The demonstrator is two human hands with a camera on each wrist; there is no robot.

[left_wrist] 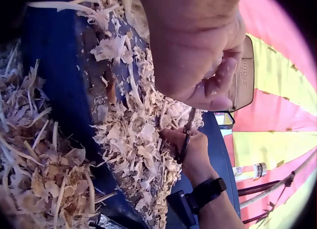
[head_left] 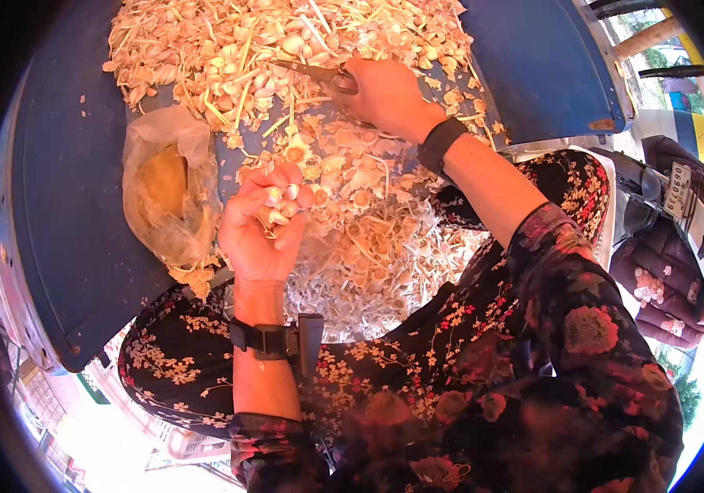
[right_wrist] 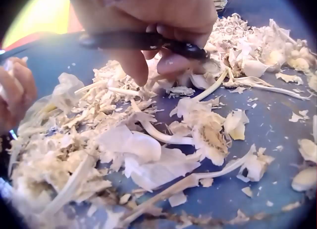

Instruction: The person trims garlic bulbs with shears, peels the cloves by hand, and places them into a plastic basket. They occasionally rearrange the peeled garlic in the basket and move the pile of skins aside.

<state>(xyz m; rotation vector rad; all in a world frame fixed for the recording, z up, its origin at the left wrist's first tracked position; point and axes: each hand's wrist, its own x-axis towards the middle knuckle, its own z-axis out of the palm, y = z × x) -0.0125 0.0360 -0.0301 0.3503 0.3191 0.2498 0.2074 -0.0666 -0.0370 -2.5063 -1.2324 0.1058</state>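
My left hand (head_left: 262, 234) is turned palm up over the near side of the blue table, fingers curled round several garlic cloves (head_left: 280, 209). Farther off, my right hand (head_left: 389, 99) grips dark scissors (head_left: 309, 71), their blades pointing left over the garlic heap (head_left: 237, 49). In the right wrist view the black scissor handle (right_wrist: 133, 41) crosses under the palm, above scattered skins and stalks. The left wrist view shows the back of the left hand (left_wrist: 198, 56), with the right hand (left_wrist: 194, 150) and scissors beyond it.
A clear plastic bag (head_left: 142, 164) with something yellow-brown inside lies left of the left hand. Dry skins and stalks (head_left: 368, 255) pile up between the hands and the lap. The blue table (head_left: 64, 205) extends to both sides. A dark quilted item (head_left: 664, 271) is at the right.
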